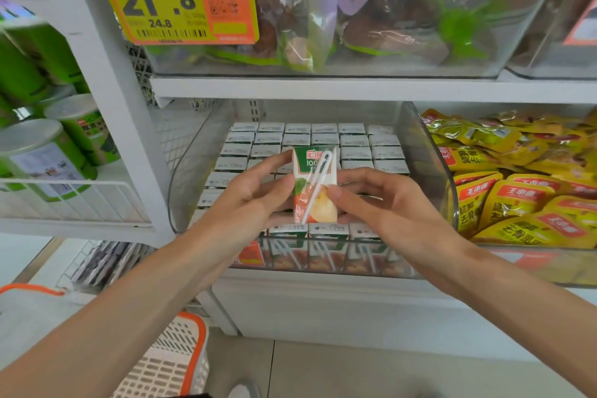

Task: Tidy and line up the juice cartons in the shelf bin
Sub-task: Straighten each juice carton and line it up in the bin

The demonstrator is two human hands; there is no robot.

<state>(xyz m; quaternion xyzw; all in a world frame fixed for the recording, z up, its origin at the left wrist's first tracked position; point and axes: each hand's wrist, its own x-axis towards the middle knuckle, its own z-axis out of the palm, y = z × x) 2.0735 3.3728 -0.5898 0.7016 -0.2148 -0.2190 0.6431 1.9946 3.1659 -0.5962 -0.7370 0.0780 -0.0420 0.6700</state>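
Several green tins point(48, 152): stacked on the wire shelf point(64, 186), far left.
Left hand point(245, 200): fingers and thumb grip the left edge of the juice carton point(315, 184).
Juice carton: upright between both hands, straw side facing out, above the rows of cartons point(355, 140) standing in the clear shelf bin point(420, 152).
Right hand point(381, 200): thumb presses the carton's front, fingers curl behind it.
Yellow packets point(517, 194): piled just right of the shelf bin.
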